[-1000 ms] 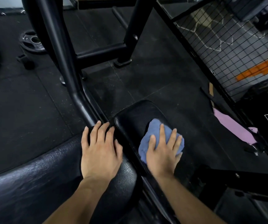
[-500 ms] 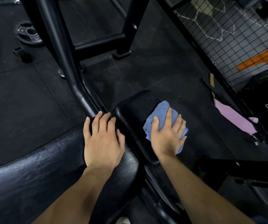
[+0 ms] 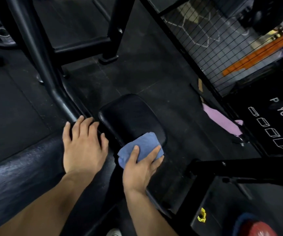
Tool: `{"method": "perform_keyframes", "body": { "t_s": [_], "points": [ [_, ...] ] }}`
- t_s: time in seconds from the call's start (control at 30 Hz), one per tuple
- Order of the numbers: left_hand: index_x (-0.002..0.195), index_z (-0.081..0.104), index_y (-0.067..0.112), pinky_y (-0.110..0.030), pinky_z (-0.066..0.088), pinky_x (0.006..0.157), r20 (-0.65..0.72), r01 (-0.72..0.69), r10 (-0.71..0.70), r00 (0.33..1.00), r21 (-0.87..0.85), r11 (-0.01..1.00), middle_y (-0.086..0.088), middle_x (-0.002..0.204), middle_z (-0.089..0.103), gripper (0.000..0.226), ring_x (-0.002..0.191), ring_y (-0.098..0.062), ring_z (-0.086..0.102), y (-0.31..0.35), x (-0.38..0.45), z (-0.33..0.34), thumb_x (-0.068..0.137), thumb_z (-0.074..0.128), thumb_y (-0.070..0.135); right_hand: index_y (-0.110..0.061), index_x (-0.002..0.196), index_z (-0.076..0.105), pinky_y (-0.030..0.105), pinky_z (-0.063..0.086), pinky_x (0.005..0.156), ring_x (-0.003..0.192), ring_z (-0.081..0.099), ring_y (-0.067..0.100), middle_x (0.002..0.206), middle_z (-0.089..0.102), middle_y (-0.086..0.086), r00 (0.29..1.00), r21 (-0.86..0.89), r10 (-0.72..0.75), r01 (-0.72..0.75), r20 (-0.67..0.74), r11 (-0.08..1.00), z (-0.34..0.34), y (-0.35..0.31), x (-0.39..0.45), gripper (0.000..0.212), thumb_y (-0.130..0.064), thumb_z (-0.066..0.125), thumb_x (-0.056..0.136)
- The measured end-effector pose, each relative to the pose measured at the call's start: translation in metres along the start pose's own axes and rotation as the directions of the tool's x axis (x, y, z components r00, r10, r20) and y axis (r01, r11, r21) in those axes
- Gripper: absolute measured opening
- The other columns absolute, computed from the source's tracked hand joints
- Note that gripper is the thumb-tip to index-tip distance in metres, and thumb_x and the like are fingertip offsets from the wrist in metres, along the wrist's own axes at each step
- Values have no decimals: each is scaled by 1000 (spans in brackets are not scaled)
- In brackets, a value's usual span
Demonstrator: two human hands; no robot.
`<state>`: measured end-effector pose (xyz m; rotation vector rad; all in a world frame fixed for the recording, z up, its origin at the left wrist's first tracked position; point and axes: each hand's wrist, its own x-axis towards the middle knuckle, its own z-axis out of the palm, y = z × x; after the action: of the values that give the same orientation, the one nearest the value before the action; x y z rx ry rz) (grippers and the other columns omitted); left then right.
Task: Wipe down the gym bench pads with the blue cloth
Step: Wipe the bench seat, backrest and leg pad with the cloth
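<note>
while both hands lie flat, right (image 3: 141,169) pressing blue cloth (image 3: 144,147) on seat pad (image 3: 130,114), steel frame (image 3: 33,48) crowds left (image 3: 83,145).

Seat pad (image 3: 130,114) top lies bare ahead — frame tube (image 3: 40,62) crowds its left, mesh fence (image 3: 222,40) stands well right.
</note>
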<state>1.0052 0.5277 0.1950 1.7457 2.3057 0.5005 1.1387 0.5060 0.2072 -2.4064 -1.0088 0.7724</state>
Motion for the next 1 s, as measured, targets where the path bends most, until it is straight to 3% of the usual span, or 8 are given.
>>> {"method": "perform_keyframes", "body": {
  "t_s": [0.13, 0.3, 0.43, 0.63, 0.77, 0.87, 1.0],
  "points": [
    [136, 60, 7, -53, 11, 128, 18, -4, 4, 1000, 21, 1000, -12, 149, 54, 54, 150, -29, 35, 0, 0, 0, 100, 34, 39, -31, 164, -6, 45, 34, 118, 154, 26, 34, 172, 0, 13, 999, 94, 46, -46, 3, 994, -2, 2, 18, 79, -57, 37, 104],
    [139, 57, 4, -58, 9, 128, 42, 4, -6, 999, 41, 999, -15, 152, 51, 50, 153, -32, 30, 4, 1, 2, 104, 37, 33, -25, 165, 0, 41, 43, 114, 139, 50, 32, 163, 30, 19, 999, 177, 38, -35, -16, 984, -9, 5, 41, 76, -50, 41, 106],
    [142, 53, 0, -59, 6, 128, 55, 91, -93, 994, 32, 995, -18, 157, 44, 52, 157, -34, 21, 18, -2, 3, 101, 42, 30, -24, 164, 8, 41, 47, 111, 134, 56, 30, 157, 43, 16, 1000, 196, 7, -4, -13, 981, -17, 11, 64, 77, -52, 47, 103],
    [150, 44, 1, -57, 7, 128, 106, 63, -76, 991, 119, 991, -17, 164, 36, 59, 160, -32, 12, 20, -2, 3, 103, 31, 34, -23, 158, 29, 33, 45, 97, 131, 57, 27, 151, 51, 10, 998, 174, -68, 68, -1, 982, -29, 8, 105, 62, -52, 43, 104],
    [148, 48, 1, -54, 9, 128, 100, 69, -78, 992, 94, 993, -12, 160, 43, 58, 159, -29, 18, 20, 0, 5, 103, 32, 34, -19, 147, 49, 37, 45, 106, 122, 60, 21, 131, 62, -1, 986, -11, -90, 92, 139, 996, -51, -10, 143, 58, -57, 39, 104],
    [144, 53, 2, -54, 12, 128, 75, 91, -96, 993, 64, 994, -12, 156, 48, 55, 157, -28, 24, 20, 1, 8, 102, 32, 31, -17, 131, 65, 46, 53, 105, 108, 70, 25, 117, 74, 6, 956, -71, -26, 49, 291, 996, -57, -32, 172, 60, -64, 41, 101],
    [142, 56, 2, -53, 13, 128, 57, 96, -100, 993, 59, 994, -11, 153, 52, 59, 156, -27, 28, 20, 2, 10, 100, 28, 34, -17, 126, 70, 45, 55, 103, 103, 74, 26, 112, 77, 9, 919, -149, -56, 123, 390, 981, -47, -62, 192, 71, -74, 44, 92]
  ]
}}
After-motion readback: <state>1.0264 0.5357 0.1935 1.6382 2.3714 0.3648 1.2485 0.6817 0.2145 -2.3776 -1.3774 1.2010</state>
